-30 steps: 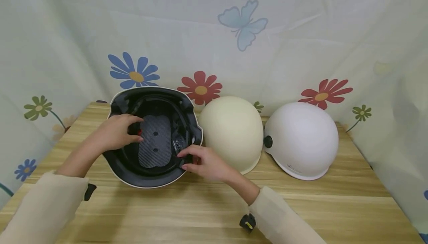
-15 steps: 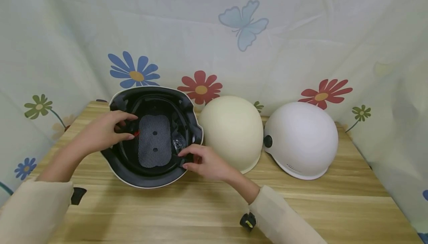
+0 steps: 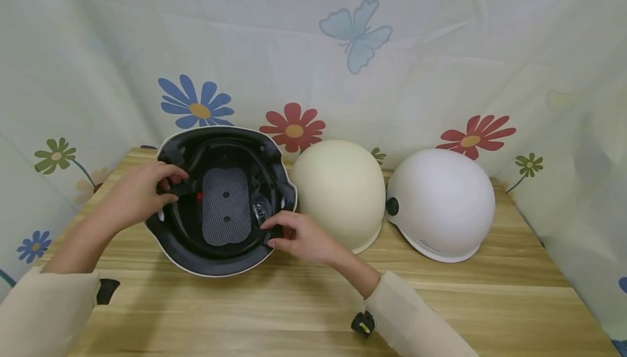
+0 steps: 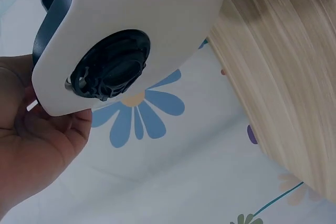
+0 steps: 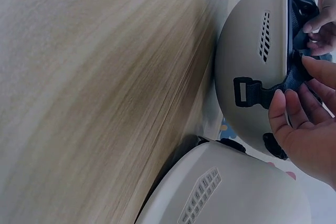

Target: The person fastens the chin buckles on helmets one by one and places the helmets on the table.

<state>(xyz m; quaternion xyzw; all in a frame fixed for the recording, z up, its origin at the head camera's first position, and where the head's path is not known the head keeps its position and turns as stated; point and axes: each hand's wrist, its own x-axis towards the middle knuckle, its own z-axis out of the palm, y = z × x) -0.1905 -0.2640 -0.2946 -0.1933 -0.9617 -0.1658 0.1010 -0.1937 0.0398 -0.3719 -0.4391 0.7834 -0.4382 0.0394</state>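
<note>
A helmet (image 3: 210, 264) lies with its black-lined opening toward me, showing a striped grey pad (image 3: 226, 207) inside. My left hand (image 3: 139, 191) pinches a black strap buckle (image 3: 186, 188) with a red part at the helmet's left edge. At the lower right rim, my right hand (image 3: 303, 240) pinches the other chin strap (image 5: 262, 94) between thumb and fingers. In the right wrist view that strap's end hangs over the pale shell. The left wrist view shows the left hand (image 4: 47, 135) by the shell edge, below a black round fitting (image 4: 111, 64); its fingertips are partly hidden.
A cream helmet (image 3: 338, 194) stands dome up right beside the held one. Farther right sits a white helmet (image 3: 443, 202) with a black side knob. The wooden table (image 3: 313, 313) ends at a flower-printed curtain (image 3: 274, 47) behind and at both sides.
My left hand has drawn the buckle leftward, away from the middle of the helmet toward its left rim. The right hand stays at the strap on the right rim.
</note>
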